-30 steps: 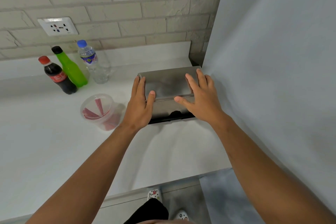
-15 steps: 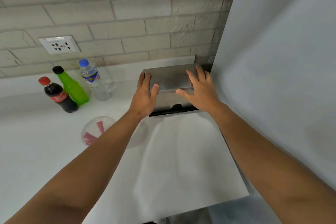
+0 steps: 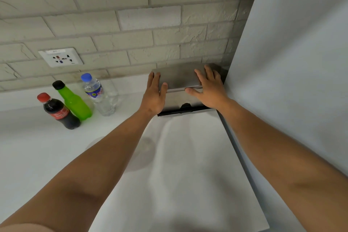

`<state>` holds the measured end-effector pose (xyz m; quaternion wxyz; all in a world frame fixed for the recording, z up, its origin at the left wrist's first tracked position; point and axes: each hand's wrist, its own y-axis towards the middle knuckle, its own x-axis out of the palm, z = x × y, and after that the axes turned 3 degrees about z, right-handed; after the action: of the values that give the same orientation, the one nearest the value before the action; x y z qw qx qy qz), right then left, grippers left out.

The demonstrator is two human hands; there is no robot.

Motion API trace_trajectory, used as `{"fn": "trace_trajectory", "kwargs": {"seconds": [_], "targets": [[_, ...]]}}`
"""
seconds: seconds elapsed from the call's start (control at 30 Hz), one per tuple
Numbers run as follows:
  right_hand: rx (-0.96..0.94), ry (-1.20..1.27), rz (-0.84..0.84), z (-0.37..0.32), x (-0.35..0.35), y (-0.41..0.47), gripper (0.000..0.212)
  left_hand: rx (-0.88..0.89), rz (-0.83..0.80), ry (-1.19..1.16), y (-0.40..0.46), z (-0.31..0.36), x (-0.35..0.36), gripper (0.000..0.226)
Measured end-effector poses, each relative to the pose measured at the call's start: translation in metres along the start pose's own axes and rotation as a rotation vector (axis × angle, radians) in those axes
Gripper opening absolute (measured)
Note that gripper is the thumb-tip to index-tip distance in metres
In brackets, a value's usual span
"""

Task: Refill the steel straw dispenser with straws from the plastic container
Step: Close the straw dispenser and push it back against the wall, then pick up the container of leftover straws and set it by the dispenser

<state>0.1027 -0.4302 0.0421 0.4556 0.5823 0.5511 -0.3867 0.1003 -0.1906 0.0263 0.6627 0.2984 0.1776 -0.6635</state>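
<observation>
Both hands stay flat on dispenser (image 3: 178, 79) lid.

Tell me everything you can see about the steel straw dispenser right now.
The steel straw dispenser is a low, rectangular box of brushed, dull grey metal with a flat lid, closed as far as shows. A black strip with a small raised notch runs along its front base. It sits on the white counter, in the back corner beside the brick wall and the grey panel on the right. The left hand lies against its left end, thumb on the lid edge; the right hand rests flat on the lid's right part.
</observation>
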Motion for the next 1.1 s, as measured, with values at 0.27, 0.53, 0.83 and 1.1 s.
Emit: {"fn": "trace_trajectory", "kwargs": {"seconds": [0.27,0.53,0.83,1.1], "targets": [[-0.003,-0.001,0.002,0.001,0.002,0.011,0.099,-0.006,0.005,0.007,0.013,-0.003,0.002,0.064],[0.010,-0.044,-0.025,-0.003,-0.003,0.009,0.098,-0.043,-0.102,0.056,0.014,0.005,-0.009,0.065],[-0.047,0.261,0.161,-0.030,-0.014,-0.078,0.063,-0.020,-0.075,0.053,-0.036,0.015,-0.062,0.047],[-0.095,0.538,-0.008,-0.062,-0.005,-0.180,0.047,0.046,-0.166,-0.068,-0.129,0.026,-0.081,0.030]]}}
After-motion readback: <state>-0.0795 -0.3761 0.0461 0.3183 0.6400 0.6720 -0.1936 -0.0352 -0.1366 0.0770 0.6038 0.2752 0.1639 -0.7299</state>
